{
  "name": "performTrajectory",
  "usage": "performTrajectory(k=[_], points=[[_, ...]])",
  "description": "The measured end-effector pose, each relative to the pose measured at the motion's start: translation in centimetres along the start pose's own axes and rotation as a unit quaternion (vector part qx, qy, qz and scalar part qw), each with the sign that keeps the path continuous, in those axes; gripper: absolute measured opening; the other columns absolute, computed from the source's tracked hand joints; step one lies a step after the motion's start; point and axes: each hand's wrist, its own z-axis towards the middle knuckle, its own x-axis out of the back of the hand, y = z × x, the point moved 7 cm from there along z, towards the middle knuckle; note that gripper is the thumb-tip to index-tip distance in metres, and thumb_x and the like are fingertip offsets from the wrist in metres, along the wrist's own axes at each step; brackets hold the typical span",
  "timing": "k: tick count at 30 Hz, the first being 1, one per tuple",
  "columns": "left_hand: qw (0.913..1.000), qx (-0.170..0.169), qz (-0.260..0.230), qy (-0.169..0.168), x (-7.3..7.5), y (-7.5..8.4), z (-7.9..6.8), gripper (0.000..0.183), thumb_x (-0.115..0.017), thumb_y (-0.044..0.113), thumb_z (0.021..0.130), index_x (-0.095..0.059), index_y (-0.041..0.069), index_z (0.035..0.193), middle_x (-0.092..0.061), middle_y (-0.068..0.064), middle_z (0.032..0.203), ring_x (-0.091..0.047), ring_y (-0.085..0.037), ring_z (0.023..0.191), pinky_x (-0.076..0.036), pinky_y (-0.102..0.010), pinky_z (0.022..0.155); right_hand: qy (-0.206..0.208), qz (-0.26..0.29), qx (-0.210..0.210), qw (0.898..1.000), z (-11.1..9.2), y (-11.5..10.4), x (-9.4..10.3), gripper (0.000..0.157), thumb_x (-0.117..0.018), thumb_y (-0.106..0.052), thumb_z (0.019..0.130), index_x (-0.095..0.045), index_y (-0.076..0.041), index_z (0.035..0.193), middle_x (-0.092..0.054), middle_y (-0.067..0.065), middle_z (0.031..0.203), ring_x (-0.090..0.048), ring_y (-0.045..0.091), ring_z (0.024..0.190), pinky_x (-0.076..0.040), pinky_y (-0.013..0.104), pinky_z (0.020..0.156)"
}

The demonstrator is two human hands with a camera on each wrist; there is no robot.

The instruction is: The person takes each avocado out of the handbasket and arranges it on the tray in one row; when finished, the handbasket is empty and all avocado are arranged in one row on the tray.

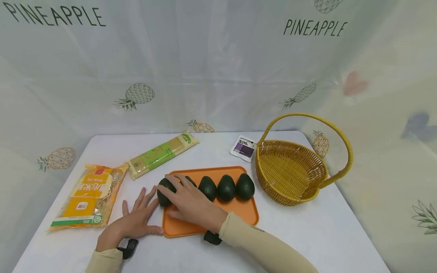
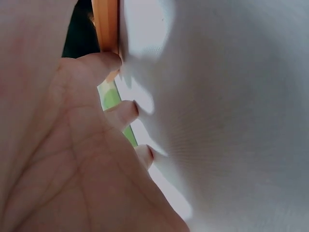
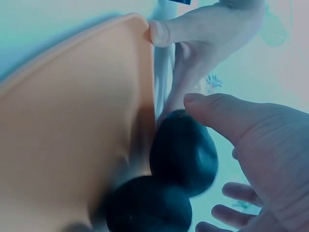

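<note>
Several dark green avocados stand in a row along the far part of an orange tray (image 1: 240, 214). My right hand (image 1: 194, 204) reaches over the leftmost avocado (image 1: 164, 196), its fingers extended across the top. In the right wrist view the thumb tip lies right at one end of this avocado (image 3: 183, 154), and the other fingers are spread beyond it. A second avocado (image 1: 191, 181) is partly covered by the right hand. My left hand (image 1: 134, 222) rests at the tray's left side with fingers spread, its thumb (image 2: 104, 65) against the near left corner.
A yellow wicker basket (image 1: 290, 170) with a tall handle stands right of the tray. Behind lie a small purple-and-white packet (image 1: 243, 148) and a long green-labelled pack of noodles (image 1: 162, 154). An orange-and-yellow food bag (image 1: 88, 197) lies left. A printed curtain (image 1: 218, 68) hangs behind the table.
</note>
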Motion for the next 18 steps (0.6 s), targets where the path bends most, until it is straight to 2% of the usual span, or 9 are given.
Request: performTrajectory(k=[5, 8, 10, 14, 16, 18], points=[[0.9999, -0.008, 0.011, 0.009, 0.2, -0.3, -0.1, 0.126, -0.089, 0.064, 0.073, -0.031, 0.007, 0.169, -0.007, -0.022, 0.181, 0.007, -0.056, 0.163, 0.015, -0.092, 0.111, 0.020, 0.029, -0.020, 0.999, -2.5, 2.1, 1.2, 0.072, -0.072, -0.043, 0.103, -0.042, -0.021, 0.164, -0.034, 0.011, 0.173, -0.037, 0.033, 0.159, -0.053, 0.040, 0.118], [0.9997, -0.002, 0.016, 0.016, 0.7, -0.7, -0.7, 0.127, -0.089, 0.063, 0.073, -0.028, 0.007, 0.169, -0.010, -0.021, 0.180, 0.001, -0.056, 0.163, 0.014, -0.090, 0.113, 0.062, 0.059, -0.021, 0.996, -4.5, 3.6, 2.5, 0.064, -0.069, -0.035, 0.106, -0.043, -0.020, 0.163, -0.031, 0.010, 0.174, -0.032, 0.034, 0.162, -0.051, 0.043, 0.121], [0.9994, 0.006, 0.023, 0.024, 1.4, -0.8, -1.2, 0.127, -0.088, 0.064, 0.075, -0.026, 0.007, 0.170, -0.011, -0.023, 0.180, -0.004, -0.058, 0.162, 0.012, -0.091, 0.113, 0.095, 0.073, -0.021, 0.993, -5.9, 4.6, 3.5, 0.061, -0.068, -0.031, 0.106, -0.046, -0.019, 0.162, -0.031, 0.009, 0.174, -0.031, 0.033, 0.162, -0.046, 0.047, 0.125], [0.9936, 0.006, 0.076, 0.083, 4.0, -0.3, -2.0, 0.121, -0.084, 0.066, 0.079, -0.025, 0.013, 0.171, -0.019, -0.024, 0.178, -0.017, -0.061, 0.158, 0.005, -0.092, 0.114, 0.142, 0.065, -0.040, 0.987, -8.4, 6.5, 5.3, 0.061, -0.070, -0.027, 0.105, -0.048, -0.019, 0.161, -0.034, 0.010, 0.173, -0.032, 0.034, 0.161, -0.030, 0.060, 0.132], [0.9866, -0.003, 0.110, 0.121, 5.3, 0.6, -2.3, 0.115, -0.080, 0.066, 0.084, -0.024, 0.017, 0.171, -0.022, -0.023, 0.177, -0.020, -0.060, 0.157, 0.002, -0.091, 0.116, 0.155, 0.058, -0.064, 0.984, -9.5, 7.5, 5.9, 0.063, -0.071, -0.028, 0.104, -0.047, -0.018, 0.162, -0.035, 0.012, 0.173, -0.032, 0.035, 0.161, -0.022, 0.066, 0.133], [0.9759, -0.021, 0.154, 0.153, 6.1, 2.1, -2.3, 0.104, -0.072, 0.066, 0.091, -0.024, 0.021, 0.172, -0.026, -0.020, 0.177, -0.023, -0.056, 0.158, -0.001, -0.088, 0.119, 0.165, 0.051, -0.097, 0.980, -10.6, 8.4, 6.3, 0.065, -0.072, -0.030, 0.104, -0.047, -0.017, 0.162, -0.036, 0.013, 0.172, -0.032, 0.036, 0.160, -0.017, 0.069, 0.133]])
